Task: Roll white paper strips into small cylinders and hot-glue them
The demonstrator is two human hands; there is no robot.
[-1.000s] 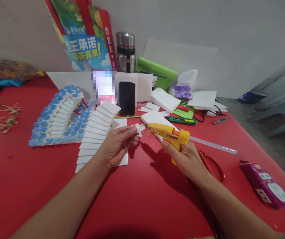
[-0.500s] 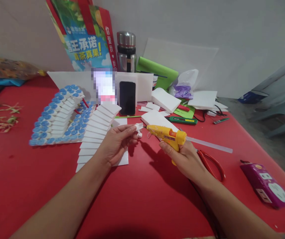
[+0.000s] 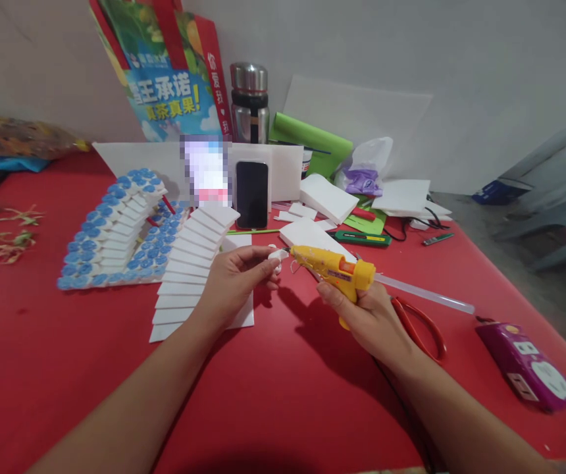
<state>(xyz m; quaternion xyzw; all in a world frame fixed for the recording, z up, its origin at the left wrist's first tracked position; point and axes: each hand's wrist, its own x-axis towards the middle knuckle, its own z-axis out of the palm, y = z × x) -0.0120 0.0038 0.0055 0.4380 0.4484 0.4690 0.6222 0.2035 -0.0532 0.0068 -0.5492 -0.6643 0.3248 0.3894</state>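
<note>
- Aiming the yellow hot-glue gun this close to the small white piece risks a burn, I'd say: its nozzle sits near the fingertips of the left hand, and a slip or an over-generous squeeze could put glue on skin.
- A snag on the black cord, which runs down beside the right forearm, might jerk the nozzle off its mark.
- The left hand's grip is pinched closed, thumb against fingers, on the white piece, held above the red surface just right of the white stepped stack. Whether the nozzle touches it, I can't tell.
- The right hand has its grip wrapped round the gun's handle; the trigger is hidden, so I can't say whether it's pressed.
</note>
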